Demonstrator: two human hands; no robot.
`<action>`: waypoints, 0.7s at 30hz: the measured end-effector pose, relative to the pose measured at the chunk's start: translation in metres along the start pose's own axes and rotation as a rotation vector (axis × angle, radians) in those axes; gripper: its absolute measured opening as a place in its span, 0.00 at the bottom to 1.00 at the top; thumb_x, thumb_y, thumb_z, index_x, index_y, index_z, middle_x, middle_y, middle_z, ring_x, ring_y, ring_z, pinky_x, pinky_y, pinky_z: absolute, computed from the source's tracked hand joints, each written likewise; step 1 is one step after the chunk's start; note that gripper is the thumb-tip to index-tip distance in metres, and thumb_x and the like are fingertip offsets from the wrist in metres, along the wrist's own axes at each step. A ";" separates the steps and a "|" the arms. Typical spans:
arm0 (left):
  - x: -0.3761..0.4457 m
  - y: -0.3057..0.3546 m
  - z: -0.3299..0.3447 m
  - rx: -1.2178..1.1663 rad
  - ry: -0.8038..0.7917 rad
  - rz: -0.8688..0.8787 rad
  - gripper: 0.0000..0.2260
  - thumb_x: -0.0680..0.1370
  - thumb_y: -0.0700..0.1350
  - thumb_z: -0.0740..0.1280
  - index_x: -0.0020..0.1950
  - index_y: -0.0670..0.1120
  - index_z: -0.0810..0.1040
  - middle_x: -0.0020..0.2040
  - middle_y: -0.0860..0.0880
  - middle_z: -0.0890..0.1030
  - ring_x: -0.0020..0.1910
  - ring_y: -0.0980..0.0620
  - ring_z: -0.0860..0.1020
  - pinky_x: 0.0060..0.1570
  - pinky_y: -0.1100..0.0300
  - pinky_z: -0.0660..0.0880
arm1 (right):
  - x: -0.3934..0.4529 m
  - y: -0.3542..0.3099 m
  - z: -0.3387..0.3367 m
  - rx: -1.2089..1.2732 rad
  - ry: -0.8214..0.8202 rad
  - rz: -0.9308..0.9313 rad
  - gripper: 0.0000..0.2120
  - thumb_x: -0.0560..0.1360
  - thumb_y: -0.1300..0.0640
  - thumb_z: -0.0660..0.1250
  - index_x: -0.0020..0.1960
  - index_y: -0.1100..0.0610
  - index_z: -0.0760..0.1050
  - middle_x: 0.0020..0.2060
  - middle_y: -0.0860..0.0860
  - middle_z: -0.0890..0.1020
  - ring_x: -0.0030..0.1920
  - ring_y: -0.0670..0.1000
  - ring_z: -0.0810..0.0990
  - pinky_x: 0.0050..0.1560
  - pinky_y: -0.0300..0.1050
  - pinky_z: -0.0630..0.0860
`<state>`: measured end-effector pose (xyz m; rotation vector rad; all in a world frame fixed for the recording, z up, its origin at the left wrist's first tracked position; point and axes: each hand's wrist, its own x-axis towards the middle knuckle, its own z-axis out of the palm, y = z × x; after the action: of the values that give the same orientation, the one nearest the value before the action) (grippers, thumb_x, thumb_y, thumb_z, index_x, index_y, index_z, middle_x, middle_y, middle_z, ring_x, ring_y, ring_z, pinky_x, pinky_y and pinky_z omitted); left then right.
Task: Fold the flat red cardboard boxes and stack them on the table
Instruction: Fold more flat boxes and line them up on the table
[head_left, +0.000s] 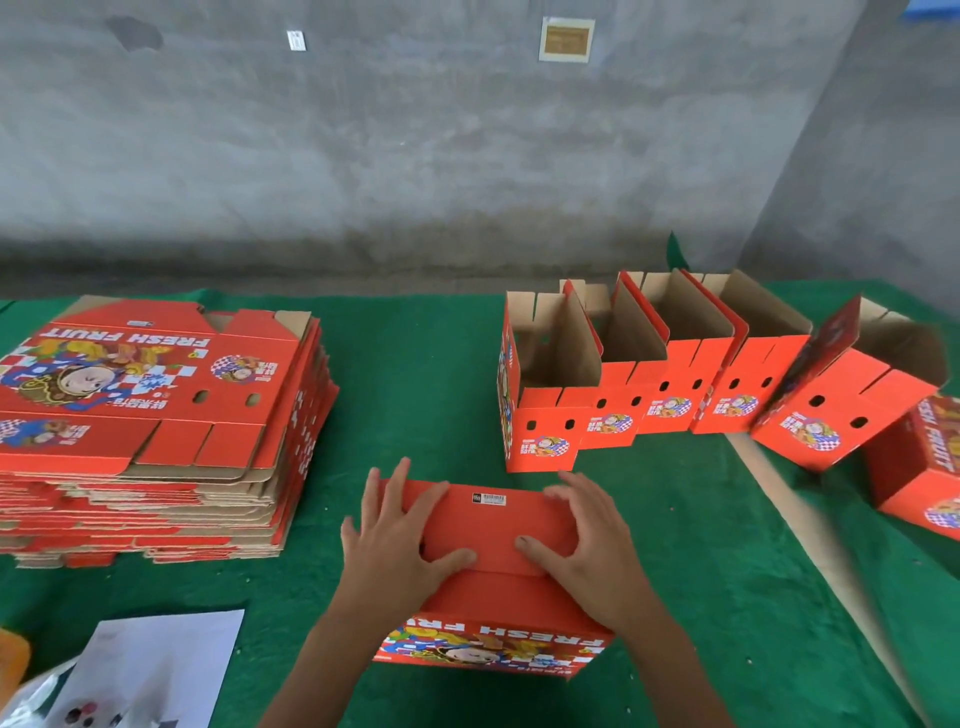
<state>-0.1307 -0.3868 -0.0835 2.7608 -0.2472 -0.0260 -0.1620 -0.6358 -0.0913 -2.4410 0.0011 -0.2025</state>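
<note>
flats of red cardboard (150, 415) sit piled at the table's left, well apart from the work. at centre, near the front edge of the green table (415, 374), the box in hand (493, 535) lies bottom-up; the left hand (400, 535) and right hand (587, 545) press its base flaps down, fingers spread and straight. the step looks like locking the bottom. next it likely needs turning upright and setting beside the folded boxes (660, 384) at right.

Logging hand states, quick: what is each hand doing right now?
Left hand: open, fingers spread flat, pressing the top of the red box.
Right hand: open, fingers spread, pressing the same box.
</note>
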 end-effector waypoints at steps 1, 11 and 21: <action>0.000 0.002 0.000 0.025 0.017 -0.029 0.41 0.70 0.77 0.65 0.80 0.67 0.57 0.84 0.55 0.45 0.83 0.47 0.40 0.74 0.36 0.64 | 0.000 -0.001 0.001 -0.021 0.010 0.028 0.31 0.72 0.37 0.75 0.70 0.46 0.71 0.72 0.43 0.69 0.76 0.46 0.63 0.76 0.51 0.62; -0.003 0.017 -0.001 0.148 0.047 -0.210 0.44 0.72 0.75 0.66 0.82 0.65 0.50 0.83 0.47 0.48 0.73 0.39 0.68 0.56 0.47 0.79 | -0.005 -0.020 0.012 -0.215 0.067 0.258 0.52 0.71 0.31 0.72 0.82 0.52 0.49 0.78 0.52 0.59 0.76 0.57 0.64 0.69 0.55 0.72; 0.002 -0.008 -0.006 -0.015 0.044 -0.251 0.27 0.81 0.71 0.47 0.76 0.62 0.60 0.80 0.45 0.56 0.68 0.38 0.74 0.60 0.41 0.75 | -0.001 0.001 -0.009 0.260 -0.150 0.697 0.56 0.68 0.17 0.34 0.68 0.56 0.76 0.59 0.57 0.84 0.59 0.57 0.84 0.61 0.57 0.80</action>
<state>-0.1270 -0.3779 -0.0807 2.7559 0.1122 -0.0322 -0.1645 -0.6424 -0.0852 -2.0506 0.7004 0.2755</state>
